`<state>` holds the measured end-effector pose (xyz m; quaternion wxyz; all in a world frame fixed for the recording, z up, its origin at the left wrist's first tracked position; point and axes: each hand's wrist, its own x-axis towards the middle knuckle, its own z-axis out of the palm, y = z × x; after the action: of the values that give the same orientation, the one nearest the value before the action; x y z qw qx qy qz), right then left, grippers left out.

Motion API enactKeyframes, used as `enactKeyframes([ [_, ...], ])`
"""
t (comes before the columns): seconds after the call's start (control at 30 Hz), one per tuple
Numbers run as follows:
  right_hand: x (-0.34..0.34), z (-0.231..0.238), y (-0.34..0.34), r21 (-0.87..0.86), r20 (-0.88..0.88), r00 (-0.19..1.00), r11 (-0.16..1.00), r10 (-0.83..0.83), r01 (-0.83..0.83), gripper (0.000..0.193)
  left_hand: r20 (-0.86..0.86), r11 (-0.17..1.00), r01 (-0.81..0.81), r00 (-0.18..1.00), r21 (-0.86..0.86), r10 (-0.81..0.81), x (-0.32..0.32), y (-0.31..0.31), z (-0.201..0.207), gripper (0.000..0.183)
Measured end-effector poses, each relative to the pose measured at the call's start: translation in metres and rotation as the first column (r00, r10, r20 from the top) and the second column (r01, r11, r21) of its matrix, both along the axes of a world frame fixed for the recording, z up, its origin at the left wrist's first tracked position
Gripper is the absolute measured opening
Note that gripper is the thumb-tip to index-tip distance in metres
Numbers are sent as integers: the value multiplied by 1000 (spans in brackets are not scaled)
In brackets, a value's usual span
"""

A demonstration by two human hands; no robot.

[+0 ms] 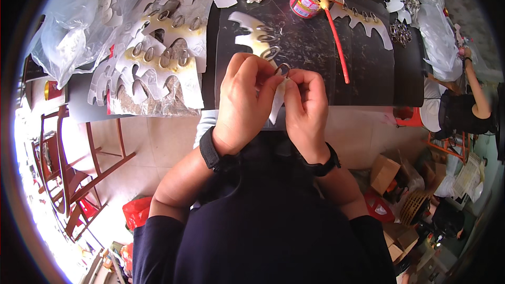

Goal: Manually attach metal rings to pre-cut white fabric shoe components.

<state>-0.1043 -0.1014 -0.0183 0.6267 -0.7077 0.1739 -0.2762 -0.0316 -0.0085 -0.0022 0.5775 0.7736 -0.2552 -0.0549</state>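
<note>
My left hand (243,102) and right hand (306,108) hide parts of the yellow-stained white scalloped card strip (258,44) and of the small silvery metal ring (284,64). The view's upper edge cuts off the translucent plastic bag (66,47); the dark rim, a black-clothed person (463,109). Print on the round pink tin (304,6) is too small for me.

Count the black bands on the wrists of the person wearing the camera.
2: one black band circles the wrist below the left hand, a second black band the wrist below the right hand. None seems hidden.
</note>
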Motion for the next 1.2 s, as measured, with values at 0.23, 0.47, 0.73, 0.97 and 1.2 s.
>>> enactKeyframes([
  [0.23, -1, 0, 0, 106, -43, 999, 994, 23, -19, 10, 42, 999, -49, 998, 17, 48, -4, 0, 1, 14],
  [0.47, -1, -2, 2, 84, -41, 999, 996, 22, -19, 9, -70, 1000, -20, 997, -22, 19, -2, 2, -1, 11],
  [0.73, -1, -1, 1, 17, -55, 998, 1000, 21, -20, 9, -134, 1000, 13, 991, -11, -14, -2, 2, -3, 11],
  [0.97, -1, -7, -3, 70, -61, 998, 997, 23, -19, 9, -92, 999, -35, 995, -29, 32, -4, 1, -6, 15],
  [1.2, 1, -5, -1, 76, -53, 999, 997, 6, -2, 9, -81, 998, -67, 995, -19, 65, -5, -2, -6, 13],
])
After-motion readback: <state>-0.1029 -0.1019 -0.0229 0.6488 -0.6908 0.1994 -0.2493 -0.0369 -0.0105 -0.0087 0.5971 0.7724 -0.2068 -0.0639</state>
